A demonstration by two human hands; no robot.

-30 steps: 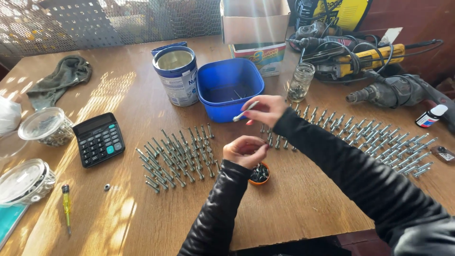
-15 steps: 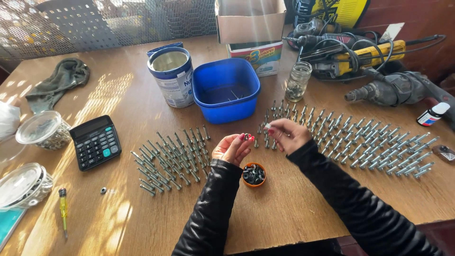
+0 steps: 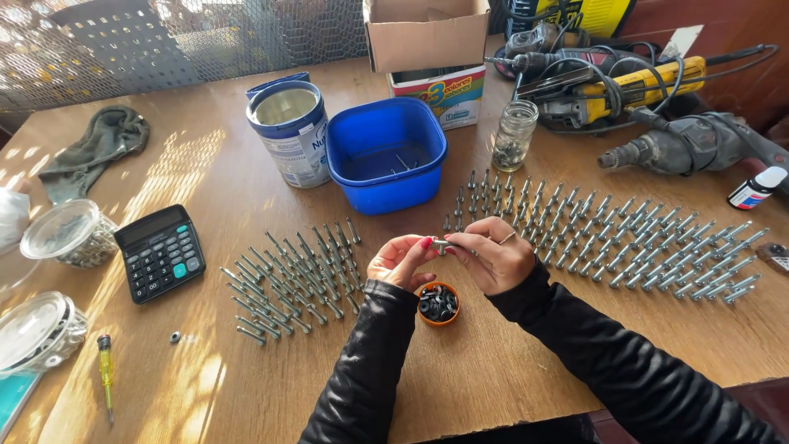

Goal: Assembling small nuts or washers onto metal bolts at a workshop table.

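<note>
My left hand (image 3: 401, 261) and my right hand (image 3: 490, 258) meet above the wooden table (image 3: 509, 362), both pinching one small bolt (image 3: 441, 245) between their fingertips. Just below them sits a small orange cap (image 3: 438, 303) holding several dark washers. Left of my hands lie rows of loose bolts (image 3: 292, 275). On the right stand many bolts upright in rows (image 3: 608, 238). Behind the hands is a blue plastic tub (image 3: 386, 164) with a few bolts inside.
A metal tin (image 3: 289, 133), a glass jar (image 3: 514, 136), a cardboard box (image 3: 427, 49) and power drills (image 3: 657, 107) line the far side. A calculator (image 3: 159, 252), two lidded tubs (image 3: 66, 234), a yellow screwdriver (image 3: 107, 374), a lone nut (image 3: 175, 336) and a cloth (image 3: 94, 148) are on the left.
My right hand came back from near the blue tub toward me with a bolt. Both hands now hold it together above the orange cap.
</note>
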